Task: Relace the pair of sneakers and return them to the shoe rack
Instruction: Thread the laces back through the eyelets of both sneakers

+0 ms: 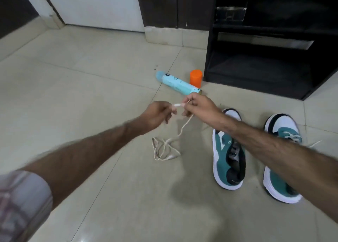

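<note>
Two teal-and-white sneakers stand side by side on the tiled floor at the right: the left sneaker (pixel 228 150) has no lace, and the right sneaker (pixel 281 150) has a lace across its front. A loose cream shoelace (pixel 164 148) lies tangled on the floor, one end rising to my hands. My left hand (pixel 157 115) pinches the lace's tip. My right hand (pixel 197 106) pinches the lace just beside it. Both hands hover above the floor, left of the sneakers. My right forearm crosses over both sneakers.
A dark shoe rack (pixel 265 58) with open shelves stands at the back right. A light-blue spray can (pixel 177 83) lies on the floor before it, its orange cap (pixel 196 78) upright beside it. A white door (pixel 95 5) is at the back.
</note>
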